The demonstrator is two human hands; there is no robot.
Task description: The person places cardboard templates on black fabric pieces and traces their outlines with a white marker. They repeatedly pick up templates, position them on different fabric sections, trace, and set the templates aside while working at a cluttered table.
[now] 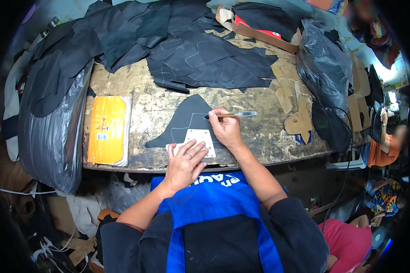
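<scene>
A pale pen (242, 113) is pinched in my right hand (226, 129), its tip on a dark, leather-like piece (189, 107) near the table's front edge. Thin light lines run across that piece, left of and above a white pattern card (198, 136) dotted with small marks. My left hand (182, 164) lies on the card with its fingers spread, pressing it against the dark piece. Part of the card is hidden under those fingers.
To the left lies a thick orange-covered book (107, 129). Dark cut pieces (205, 59), some with drawn lines, are heaped at the back. Plastic-wrapped bundles stand left (52, 132) and right (325, 63). Brown card patterns (299, 119) lie at right; people are beyond.
</scene>
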